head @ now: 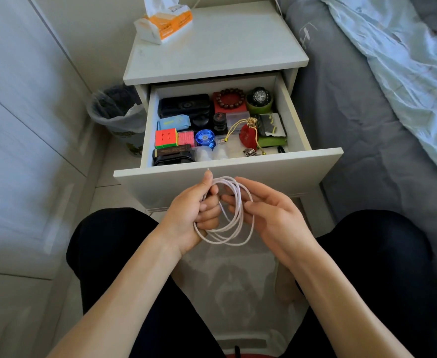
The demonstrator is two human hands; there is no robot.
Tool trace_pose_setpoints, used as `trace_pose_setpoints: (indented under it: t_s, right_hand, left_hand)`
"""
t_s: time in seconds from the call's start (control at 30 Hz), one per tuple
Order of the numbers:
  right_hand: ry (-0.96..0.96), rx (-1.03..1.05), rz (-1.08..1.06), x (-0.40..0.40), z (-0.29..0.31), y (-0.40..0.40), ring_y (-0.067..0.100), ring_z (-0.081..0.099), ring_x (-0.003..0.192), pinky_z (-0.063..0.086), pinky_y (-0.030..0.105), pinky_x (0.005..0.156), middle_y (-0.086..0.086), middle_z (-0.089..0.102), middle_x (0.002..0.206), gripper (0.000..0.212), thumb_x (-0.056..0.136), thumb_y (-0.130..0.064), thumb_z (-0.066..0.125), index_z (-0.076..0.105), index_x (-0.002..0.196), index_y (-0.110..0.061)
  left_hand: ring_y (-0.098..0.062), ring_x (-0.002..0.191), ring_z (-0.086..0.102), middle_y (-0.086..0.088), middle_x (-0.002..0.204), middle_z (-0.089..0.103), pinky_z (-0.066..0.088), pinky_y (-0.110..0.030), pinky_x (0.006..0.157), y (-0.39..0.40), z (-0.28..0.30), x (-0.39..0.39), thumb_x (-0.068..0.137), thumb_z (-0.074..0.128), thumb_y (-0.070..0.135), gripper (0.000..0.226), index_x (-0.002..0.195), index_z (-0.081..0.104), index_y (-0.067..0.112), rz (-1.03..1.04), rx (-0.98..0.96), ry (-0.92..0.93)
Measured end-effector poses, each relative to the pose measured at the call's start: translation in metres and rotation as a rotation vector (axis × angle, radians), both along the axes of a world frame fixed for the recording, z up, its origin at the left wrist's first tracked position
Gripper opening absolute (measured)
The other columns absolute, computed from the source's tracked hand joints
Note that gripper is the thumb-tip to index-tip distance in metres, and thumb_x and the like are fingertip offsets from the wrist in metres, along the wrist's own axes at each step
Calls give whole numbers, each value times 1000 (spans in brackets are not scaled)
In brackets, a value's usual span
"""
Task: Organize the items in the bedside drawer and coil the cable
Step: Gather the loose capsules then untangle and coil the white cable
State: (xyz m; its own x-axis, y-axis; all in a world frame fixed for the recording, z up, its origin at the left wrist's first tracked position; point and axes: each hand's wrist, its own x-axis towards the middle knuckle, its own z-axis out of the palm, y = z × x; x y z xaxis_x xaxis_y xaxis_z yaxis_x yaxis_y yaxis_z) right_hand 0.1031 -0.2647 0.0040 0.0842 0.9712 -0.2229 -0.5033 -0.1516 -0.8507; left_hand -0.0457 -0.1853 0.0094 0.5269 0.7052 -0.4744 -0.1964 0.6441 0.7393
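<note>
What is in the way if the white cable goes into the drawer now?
Nothing stands between the cable, held in the left hand, and the open drawer. But the drawer floor looks crowded with items, such as the red pouch.

Both hands raised together, palms inward.
The left hand (196,213) is curled closed in a grip; the right hand (269,218) is held with fingers loosely extended.

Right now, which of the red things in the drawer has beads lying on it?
The red box at the drawer's back, under the brown bead bracelet. The red pouch has only a gold drawstring.
</note>
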Motion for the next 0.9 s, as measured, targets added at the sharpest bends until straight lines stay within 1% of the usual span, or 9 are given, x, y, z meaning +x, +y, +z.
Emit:
trace_pose_setpoints:
  t_s: [0.13,0.27,0.4,0.5,0.6,0.67,0.73,0.8,0.9]
  right_hand:
    - [-139,-15,-53,-4,-8,-1,24,68,109,55,34,91,12,72,114,31,100,7,42,57,127,0]
    - [-325,-26,-153,-2,0,2,24,73,95,59,45,82,9,76,100,21,102,-5,48,66,112,-7]
    - [-338,-73,-144,-4,14,5,18,73,89,60,35,72,3,76,96,22,102,-16,51,72,109,-20]
    - [-345,-105,-25,-6,12,5,22,70,95,58,39,84,2,75,102,32,105,-27,44,75,108,-26]
    - [-299,-92,-18,-7,6,5,16,65,90,55,36,89,1,74,105,30,103,-25,46,76,108,-27]
    - [-389,-34,-18,-5,4,3,10,63,84,55,27,82,2,74,106,31,101,-9,49,72,115,-25]
    - [-494,-3,-4,-3,1,2,7,62,77,54,23,75,3,73,105,37,99,0,48,69,120,-22]
    - [-510,4,5,2,-3,4,9,60,73,53,26,74,6,73,101,38,99,1,48,70,118,-23]
    - [-386,6,24,8,-5,8,10,54,69,48,29,68,14,72,96,39,99,3,47,73,110,-24]
  left_hand:
    - [-3,32,18,6,47,23,12,-16,33,1,-2,0,101,45,44,40,74,49,14,42,-23,0]
    - [-4,33,18,5,47,24,12,-15,36,-3,-2,1,101,45,42,40,75,50,13,-59,59,71]
    - [-7,35,20,3,48,25,18,-15,36,-8,-1,5,96,50,41,37,74,52,12,-117,149,124]
    - [-9,39,20,3,50,23,19,-18,38,-10,-3,8,102,46,39,38,74,49,13,-89,277,224]
    - [-12,41,28,5,49,31,27,-22,41,-12,-8,10,104,45,35,36,76,51,12,-56,474,346]
    - [-17,41,43,0,49,43,38,-26,44,-13,-12,8,103,48,37,35,80,59,12,-73,675,527]
    - [-21,49,54,-8,53,52,42,-28,49,-12,-17,5,100,50,42,40,82,62,9,-79,867,682]
    - [-20,54,49,-4,54,49,37,-31,52,-9,-21,0,99,49,51,49,72,54,10,-55,1073,781]
    - [-14,59,39,8,64,38,30,-30,51,-6,-23,-3,96,44,58,46,69,39,21,-12,1382,969]
